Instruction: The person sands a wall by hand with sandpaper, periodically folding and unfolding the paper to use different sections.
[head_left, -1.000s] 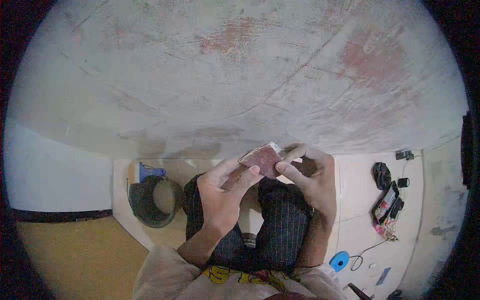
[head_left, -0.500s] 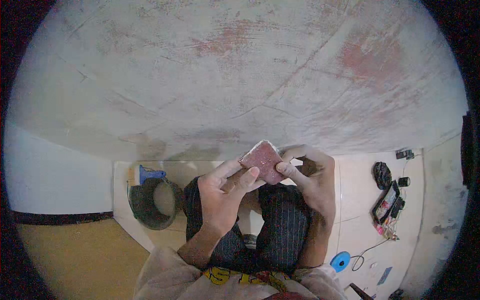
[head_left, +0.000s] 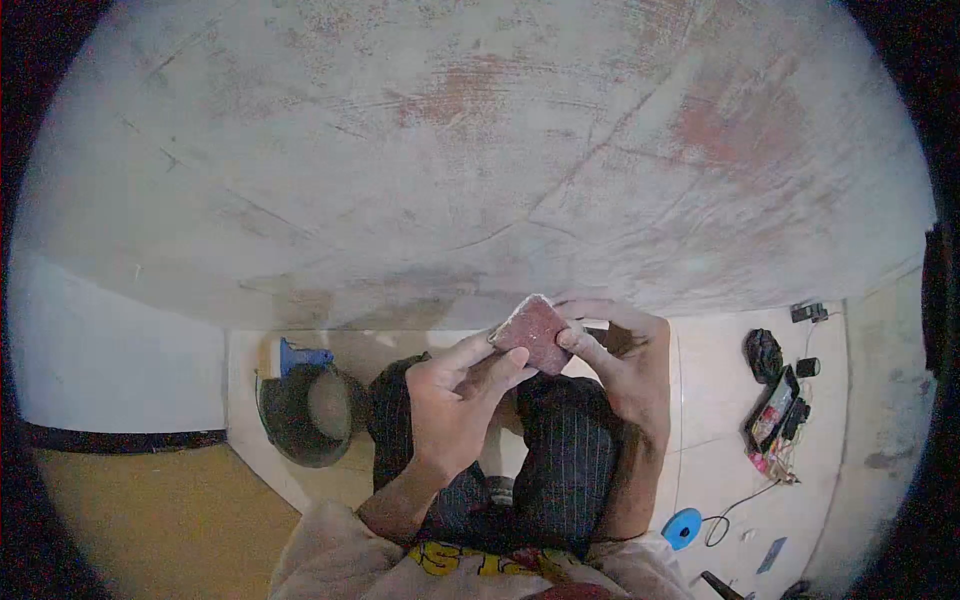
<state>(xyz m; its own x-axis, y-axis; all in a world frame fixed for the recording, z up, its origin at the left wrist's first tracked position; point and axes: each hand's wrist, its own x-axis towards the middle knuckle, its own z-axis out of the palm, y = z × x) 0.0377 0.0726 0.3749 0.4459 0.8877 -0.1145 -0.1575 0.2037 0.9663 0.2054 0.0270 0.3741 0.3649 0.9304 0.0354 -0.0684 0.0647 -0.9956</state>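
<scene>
A reddish-brown square of sandpaper (head_left: pixel 532 335), its edges dusted white, is held between my two hands over my knees. My left hand (head_left: pixel 455 400) pinches its lower left side, thumb on the face and fingers behind. On the opposite corner, my right hand (head_left: pixel 625 370) grips with the thumb in front, its other fingers curled behind. White dust coats the fingers. Just beyond the hands rises a wall (head_left: pixel 480 170) with pale, scuffed plaster and reddish patches.
A dark bucket (head_left: pixel 300 425) stands at left, a blue-handled brush (head_left: pixel 300 357) at its rim. On the tiled floor at right lie a black bag (head_left: pixel 763 355), a tray of small items (head_left: pixel 775 410) and a blue disc (head_left: pixel 682 528) beside a cord.
The sandpaper and both hands sit slightly lower in view, with a small shift right for the sandpaper and left hand. Both hands keep their hold.
</scene>
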